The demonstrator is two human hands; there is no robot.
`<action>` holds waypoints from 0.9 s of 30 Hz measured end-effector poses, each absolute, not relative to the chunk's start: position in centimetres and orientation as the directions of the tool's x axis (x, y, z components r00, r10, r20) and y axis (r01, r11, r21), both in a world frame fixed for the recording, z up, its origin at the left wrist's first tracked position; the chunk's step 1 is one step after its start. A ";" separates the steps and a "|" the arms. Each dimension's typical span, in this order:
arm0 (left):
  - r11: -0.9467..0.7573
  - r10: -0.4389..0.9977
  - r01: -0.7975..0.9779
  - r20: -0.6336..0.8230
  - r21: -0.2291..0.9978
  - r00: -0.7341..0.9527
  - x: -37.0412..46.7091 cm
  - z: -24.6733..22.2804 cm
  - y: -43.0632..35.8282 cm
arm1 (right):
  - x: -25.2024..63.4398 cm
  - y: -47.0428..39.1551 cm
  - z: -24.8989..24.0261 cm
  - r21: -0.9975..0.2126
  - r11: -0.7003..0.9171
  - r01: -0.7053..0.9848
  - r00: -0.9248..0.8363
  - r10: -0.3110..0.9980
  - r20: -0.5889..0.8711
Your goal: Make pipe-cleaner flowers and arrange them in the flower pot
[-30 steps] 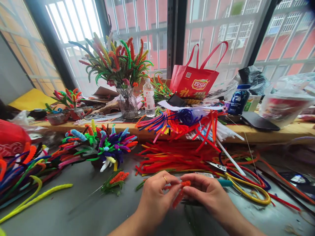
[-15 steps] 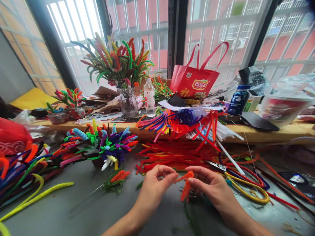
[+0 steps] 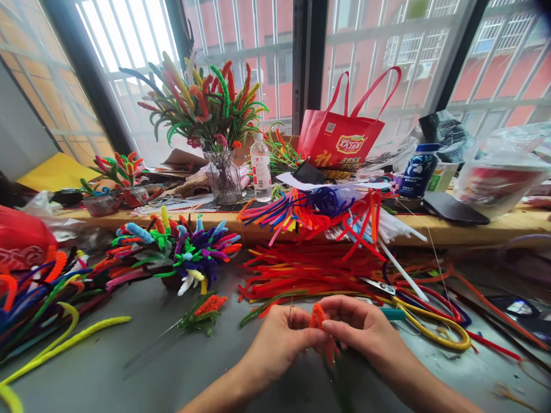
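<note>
Near the bottom centre, my left hand (image 3: 282, 338) and my right hand (image 3: 361, 324) meet around an orange fuzzy piece (image 3: 318, 319). Fingers of both hands pinch it, the left from its left side and the right from its right side. Its lower end hangs blurred below the fingers, with a dark green stem (image 3: 340, 381) beneath. A ring shows on a left finger. To the left of my hands lies an orange and green fuzzy piece (image 3: 209, 310) with a thin wire. A green fuzzy strip (image 3: 262, 304) lies just behind my left hand.
Red fuzzy stems (image 3: 301, 272) are heaped behind my hands. Yellow-handled scissors (image 3: 456, 338) lie to the right. A multicoloured bundle (image 3: 193, 252) stands at left, near yellow stems (image 3: 64, 344). The wooden ledge (image 3: 193, 219) holds a glass vase (image 3: 224, 178), a bottle (image 3: 260, 169) and a red bag (image 3: 340, 140).
My hands have come closer together, and my left hand has moved right and down. The orange piece is now bunched upright between them. More of the green strip behind shows.
</note>
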State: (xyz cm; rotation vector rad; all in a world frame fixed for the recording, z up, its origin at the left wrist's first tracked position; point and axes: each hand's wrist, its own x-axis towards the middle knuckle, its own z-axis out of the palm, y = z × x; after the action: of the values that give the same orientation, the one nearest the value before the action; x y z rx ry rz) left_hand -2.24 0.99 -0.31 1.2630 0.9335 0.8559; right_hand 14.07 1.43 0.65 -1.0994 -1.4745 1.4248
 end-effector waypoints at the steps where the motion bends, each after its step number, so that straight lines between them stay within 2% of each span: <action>1: 0.108 0.928 -0.026 -0.091 0.994 0.361 -2.2 -0.4 1.0 | 14.0 1.4 0.7 -0.997 -0.004 0.075 -0.313 0.949 -0.027; 4: 0.154 0.941 0.036 -0.158 0.987 0.300 -2.1 -0.8 1.1 | 13.8 1.3 0.6 -0.995 0.003 0.102 -0.301 0.953 -0.028; 7: 0.229 0.911 0.087 -0.245 0.970 0.332 -2.1 -1.0 1.1 | 13.7 1.3 0.5 -0.996 -0.004 0.091 -0.302 0.953 -0.032; 13: 0.273 0.907 0.031 -0.267 0.962 0.326 -2.2 -0.7 1.1 | 14.0 1.3 0.5 -0.997 -0.036 0.064 -0.372 0.927 -0.057; 20: 0.372 0.863 -0.072 -0.316 0.925 0.393 -2.5 0.0 0.9 | 14.0 1.4 0.3 -0.998 -0.069 0.008 -0.390 0.918 -0.067; 23: 0.230 0.928 -0.030 -0.210 0.973 0.309 -2.5 -0.1 0.8 | 14.0 1.5 0.2 -0.997 -0.070 -0.017 -0.339 0.939 -0.060; 25: 0.086 0.972 0.073 -0.100 0.994 0.211 -2.5 -0.1 0.8 | 14.0 1.6 0.2 -0.998 -0.066 -0.016 -0.306 0.950 -0.058; 27: 0.016 0.982 0.157 -0.045 0.987 0.183 -2.4 -0.1 0.7 | 14.1 1.7 0.1 -0.998 -0.064 -0.010 -0.296 0.953 -0.058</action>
State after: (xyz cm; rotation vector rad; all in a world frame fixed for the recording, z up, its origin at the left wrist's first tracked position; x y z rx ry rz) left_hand -2.43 0.73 -0.13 1.3816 1.1935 0.9694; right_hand 14.14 1.67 0.13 -1.0827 -1.3824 1.4844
